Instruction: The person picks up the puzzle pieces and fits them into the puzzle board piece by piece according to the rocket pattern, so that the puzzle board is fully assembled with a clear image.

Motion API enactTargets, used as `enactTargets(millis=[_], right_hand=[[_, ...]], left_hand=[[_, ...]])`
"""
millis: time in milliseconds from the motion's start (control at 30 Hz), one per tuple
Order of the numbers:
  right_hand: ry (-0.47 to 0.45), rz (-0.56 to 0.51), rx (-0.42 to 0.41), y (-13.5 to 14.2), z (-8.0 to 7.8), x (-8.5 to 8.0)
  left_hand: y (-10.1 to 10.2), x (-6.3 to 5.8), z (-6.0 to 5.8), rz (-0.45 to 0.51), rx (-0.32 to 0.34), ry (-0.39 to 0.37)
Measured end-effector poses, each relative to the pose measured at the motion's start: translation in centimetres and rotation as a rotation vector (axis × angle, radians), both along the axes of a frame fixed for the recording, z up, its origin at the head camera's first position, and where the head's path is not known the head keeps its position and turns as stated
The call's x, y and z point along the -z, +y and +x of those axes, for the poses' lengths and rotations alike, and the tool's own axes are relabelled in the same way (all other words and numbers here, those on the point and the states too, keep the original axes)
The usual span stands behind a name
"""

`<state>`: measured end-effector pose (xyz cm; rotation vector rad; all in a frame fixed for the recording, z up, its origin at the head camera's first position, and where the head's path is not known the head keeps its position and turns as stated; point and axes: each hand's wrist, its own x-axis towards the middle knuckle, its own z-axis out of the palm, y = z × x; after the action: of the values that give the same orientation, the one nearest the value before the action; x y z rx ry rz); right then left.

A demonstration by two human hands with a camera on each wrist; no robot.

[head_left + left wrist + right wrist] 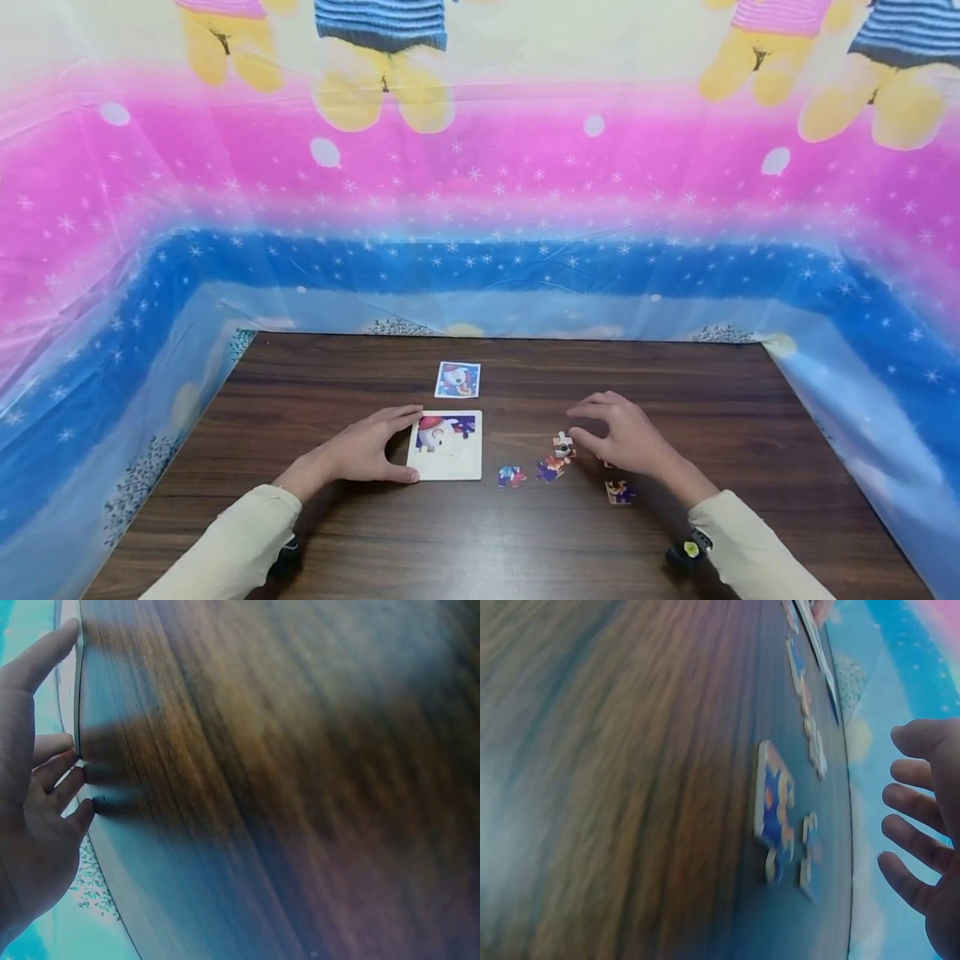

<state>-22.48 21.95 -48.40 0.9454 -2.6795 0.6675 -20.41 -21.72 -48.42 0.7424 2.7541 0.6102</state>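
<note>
A white-framed jigsaw puzzle tray (448,467) lies on the table, its upper part filled with pieces of a white animal in a red hat. My left hand (367,446) holds the tray at its left side, thumb by the near corner and index finger by the far one. My right hand (618,429) is raised over the table with nothing in its fingers, close to a white-and-orange puzzle piece (563,446). Nearby lie a purple-orange piece (550,469), a blue-red piece (512,476) and a dark purple piece (619,492). Another piece is mostly hidden beneath the right hand.
A small picture card (457,380) with the same animal lies behind the tray. The dark wood-grain table (337,367) is bordered at the back and sides by a hanging printed cloth (480,192).
</note>
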Motion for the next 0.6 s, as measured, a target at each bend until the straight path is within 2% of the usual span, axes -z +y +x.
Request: enactTargets(millis=[367,600], right_hand=[[-0.047,0.031,0.017,1.3,0.1,1.1],[-0.103,0.105,0.008,0.8,0.3,1.8]], left_hand=[[0.0,-0.1,0.0,0.005,-0.012,-0.018],[0.0,-0.2,0.1,0.013,-0.004,-0.018]])
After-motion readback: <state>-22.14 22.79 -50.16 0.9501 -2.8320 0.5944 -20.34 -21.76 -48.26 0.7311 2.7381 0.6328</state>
